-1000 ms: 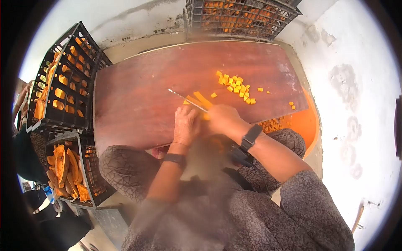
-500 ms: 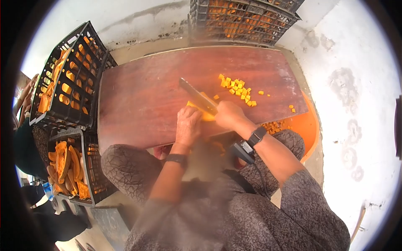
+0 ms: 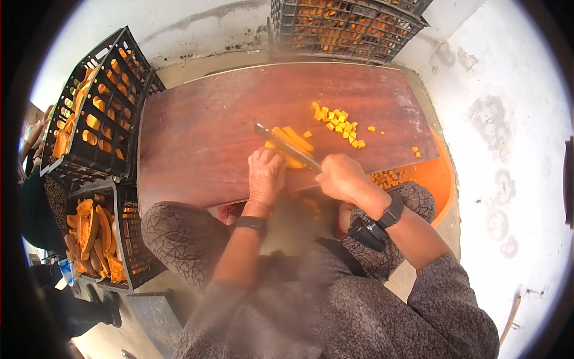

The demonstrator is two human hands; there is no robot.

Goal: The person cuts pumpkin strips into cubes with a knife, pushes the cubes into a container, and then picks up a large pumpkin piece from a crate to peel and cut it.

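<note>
My right hand [image 3: 345, 177] is wrapped round the handle of a knife [image 3: 286, 145], whose blade points up and left across the pumpkin. My left hand [image 3: 266, 173] presses with curled fingers on an orange pumpkin piece [image 3: 292, 160] near the front edge of the reddish board [image 3: 197, 137]. Long pumpkin strips [image 3: 298, 139] lie just beyond the blade. A group of small pumpkin cubes [image 3: 341, 124] sits farther back to the right, with a few stray cubes near the board's right edge.
Black crates of pumpkin pieces stand at left, one upper [image 3: 98, 113] and one lower [image 3: 122, 239]. Another crate [image 3: 347, 30] is behind the board. An orange tub [image 3: 443, 179] with cubes is under its right edge. A person's dark-clothed leg [image 3: 81, 308] shows at lower left.
My right hand and the knife have moved slightly down and right. Strips now show separately beyond the blade. The person at lower left has shifted a leg.
</note>
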